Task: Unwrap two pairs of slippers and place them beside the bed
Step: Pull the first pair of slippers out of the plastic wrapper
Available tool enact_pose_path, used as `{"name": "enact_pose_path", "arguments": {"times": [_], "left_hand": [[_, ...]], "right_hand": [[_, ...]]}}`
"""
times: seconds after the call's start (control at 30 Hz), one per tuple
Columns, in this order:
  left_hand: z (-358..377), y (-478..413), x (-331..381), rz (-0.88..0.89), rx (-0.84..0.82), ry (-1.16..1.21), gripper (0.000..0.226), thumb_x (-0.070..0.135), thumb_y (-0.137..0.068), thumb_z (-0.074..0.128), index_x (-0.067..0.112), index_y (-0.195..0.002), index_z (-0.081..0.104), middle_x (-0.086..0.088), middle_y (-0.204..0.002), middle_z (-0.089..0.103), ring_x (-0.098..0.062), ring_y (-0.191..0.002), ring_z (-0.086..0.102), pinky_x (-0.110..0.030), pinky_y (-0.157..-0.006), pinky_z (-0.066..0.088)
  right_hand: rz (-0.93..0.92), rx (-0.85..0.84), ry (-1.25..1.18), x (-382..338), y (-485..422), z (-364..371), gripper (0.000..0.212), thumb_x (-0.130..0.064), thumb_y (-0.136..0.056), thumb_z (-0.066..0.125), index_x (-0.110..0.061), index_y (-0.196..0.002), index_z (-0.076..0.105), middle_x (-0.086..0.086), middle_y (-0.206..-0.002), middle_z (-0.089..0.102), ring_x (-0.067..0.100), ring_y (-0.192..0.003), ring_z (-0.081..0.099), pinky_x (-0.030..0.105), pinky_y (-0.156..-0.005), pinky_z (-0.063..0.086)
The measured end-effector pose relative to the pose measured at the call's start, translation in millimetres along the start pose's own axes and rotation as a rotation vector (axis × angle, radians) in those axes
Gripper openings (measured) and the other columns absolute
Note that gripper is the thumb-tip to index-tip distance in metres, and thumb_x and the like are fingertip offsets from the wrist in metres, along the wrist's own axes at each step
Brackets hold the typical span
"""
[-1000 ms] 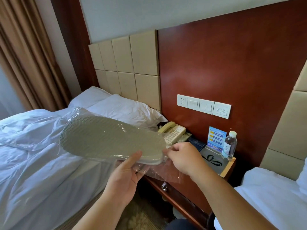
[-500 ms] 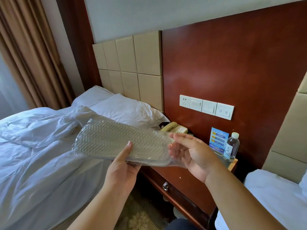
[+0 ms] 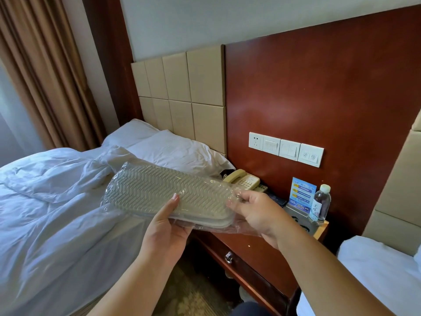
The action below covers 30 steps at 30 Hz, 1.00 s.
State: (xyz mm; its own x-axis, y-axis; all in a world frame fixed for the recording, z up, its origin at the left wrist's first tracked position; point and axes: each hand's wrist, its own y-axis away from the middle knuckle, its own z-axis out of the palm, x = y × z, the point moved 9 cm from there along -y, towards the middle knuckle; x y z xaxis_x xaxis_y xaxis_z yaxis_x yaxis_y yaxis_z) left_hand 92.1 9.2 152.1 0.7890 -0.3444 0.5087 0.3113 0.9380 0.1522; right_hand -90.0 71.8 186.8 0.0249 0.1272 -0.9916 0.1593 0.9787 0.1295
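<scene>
Two hands hold one wrapped pack of slippers point(image 3: 168, 195) in the air, sole side up, above the edge of the bed point(image 3: 45, 213) and just in front of the nightstand point(image 3: 250, 252). The left hand point(image 3: 164, 233) grips the near long edge from below, with its thumb laid flat on the ribbed sole. The right hand point(image 3: 257, 213) has its fingers curled at the heel end, pinching the clear plastic wrap point(image 3: 237, 231), which encloses the slippers and hangs loose under the heel. A white pillow point(image 3: 173, 151) lies at the head of the bed. On the nightstand stand a telephone point(image 3: 241, 180), a blue card point(image 3: 301, 197) and a water bottle point(image 3: 321, 204), below a row of switches point(image 3: 286, 149).
</scene>
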Motion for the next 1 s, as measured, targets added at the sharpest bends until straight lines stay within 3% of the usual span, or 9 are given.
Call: {"name": "enact_pose_path", "arguments": {"times": [0.1,0.2,0.37,0.53,0.67,0.73,0.8,0.93,1.0], "left_hand": [[4.6,4.5,-1.3,-0.015,-0.031,-0.073,0.043,0.006,-0.079,0.074,0.004,-0.120,0.062,-0.016,-0.120,0.070,-0.031,-0.109,0.068,-0.053,-0.103,0.046],[6.3,8.4,-4.1,-0.018,-0.022,-0.129,0.050,0.008,-0.077,0.076,0.003,-0.124,0.061,-0.016,-0.119,0.070,-0.031,-0.108,0.069,-0.053,-0.097,0.051],[3.1,8.2,6.1,0.016,0.009,-0.120,0.053,0.007,-0.078,0.074,0.003,-0.129,0.058,-0.017,-0.121,0.069,-0.033,-0.108,0.069,-0.055,-0.101,0.048],[-2.8,4.3,30.7,0.070,0.062,-0.082,0.045,0.006,-0.070,0.075,0.006,-0.113,0.064,-0.014,-0.109,0.074,-0.027,-0.094,0.074,-0.043,-0.072,0.062],[-3.9,4.0,27.2,0.033,0.055,-0.161,0.046,0.008,-0.067,0.078,0.006,-0.111,0.065,-0.013,-0.108,0.075,-0.026,-0.093,0.074,-0.038,-0.067,0.062],[-4.7,4.4,23.7,-0.001,0.059,-0.202,0.049,0.008,-0.068,0.077,0.006,-0.115,0.064,-0.012,-0.108,0.075,-0.025,-0.094,0.074,-0.038,-0.073,0.062],[-4.7,4.4,23.9,-0.020,0.069,-0.230,0.049,0.007,-0.070,0.076,0.006,-0.118,0.063,-0.013,-0.110,0.074,-0.026,-0.096,0.073,-0.038,-0.070,0.062],[-7.5,4.5,36.4,-0.010,0.094,-0.127,0.044,0.007,-0.081,0.072,0.006,-0.124,0.062,-0.014,-0.114,0.073,-0.025,-0.090,0.074,-0.035,-0.060,0.061],[-7.0,3.9,44.8,0.033,0.066,-0.108,0.055,0.012,-0.084,0.072,0.007,-0.136,0.055,-0.013,-0.128,0.066,-0.022,-0.096,0.069,-0.032,-0.072,0.058]], "right_hand": [[0.060,-0.114,-0.185,-0.5,-4.0,8.7,0.047,-0.027,-0.079,0.079,-0.016,-0.122,0.064,0.011,-0.107,0.074,0.032,-0.101,0.071,0.047,-0.081,0.058],[0.046,-0.241,-0.232,-2.9,-4.1,22.3,0.050,-0.025,-0.076,0.083,-0.022,-0.123,0.066,0.011,-0.118,0.071,0.032,-0.113,0.065,0.057,-0.100,0.047],[0.009,-0.166,-0.179,-1.6,-9.2,13.9,0.056,-0.011,-0.072,0.083,-0.026,-0.123,0.066,0.007,-0.116,0.072,0.028,-0.108,0.068,0.054,-0.097,0.050],[0.040,-0.165,-0.096,5.2,-8.4,-4.6,0.058,-0.006,-0.067,0.084,-0.032,-0.116,0.069,0.002,-0.109,0.074,0.027,-0.102,0.070,0.052,-0.087,0.056],[0.012,-0.178,0.149,2.4,-7.8,2.9,0.056,-0.023,-0.065,0.088,-0.033,-0.116,0.066,-0.004,-0.102,0.076,0.017,-0.094,0.072,0.042,-0.089,0.057],[-0.007,-0.197,0.273,0.8,-5.9,9.0,0.068,-0.042,-0.061,0.091,-0.033,-0.122,0.062,-0.008,-0.103,0.076,0.009,-0.093,0.072,0.030,-0.083,0.057],[-0.011,-0.219,0.326,1.5,-4.3,12.8,0.076,-0.049,-0.058,0.092,-0.032,-0.125,0.059,-0.010,-0.105,0.075,0.006,-0.094,0.071,0.025,-0.080,0.056],[0.020,-0.236,0.197,8.3,-4.7,6.0,0.068,-0.021,-0.062,0.093,-0.018,-0.122,0.061,0.005,-0.108,0.075,0.023,-0.099,0.072,0.044,-0.090,0.056],[0.012,-0.238,0.170,10.6,-4.4,3.7,0.064,-0.016,-0.062,0.092,-0.015,-0.119,0.063,0.007,-0.106,0.075,0.025,-0.097,0.072,0.044,-0.089,0.057]]}}
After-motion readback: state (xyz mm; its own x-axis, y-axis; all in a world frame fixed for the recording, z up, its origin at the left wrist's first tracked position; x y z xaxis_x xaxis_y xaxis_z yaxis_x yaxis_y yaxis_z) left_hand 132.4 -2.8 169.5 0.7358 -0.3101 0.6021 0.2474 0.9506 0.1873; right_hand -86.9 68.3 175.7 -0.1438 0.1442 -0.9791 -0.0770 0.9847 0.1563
